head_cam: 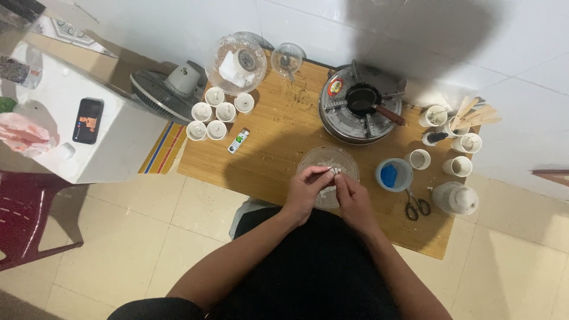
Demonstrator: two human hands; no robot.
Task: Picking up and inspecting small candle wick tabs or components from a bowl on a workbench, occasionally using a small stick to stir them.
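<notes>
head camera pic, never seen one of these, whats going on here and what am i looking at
There is no machine here: one picture, from a camera worn on a person's head, looking straight down at their own arms. The left hand and right hand meet over a clear glass bowl, pinching something small and pale between the fingertips; what it is, I cannot tell. They work at a low wooden table. On it lie a gas stove carrying a small dark pan, a cluster of small white cups, a blue-filled tub, scissors and wooden sticks.
</notes>
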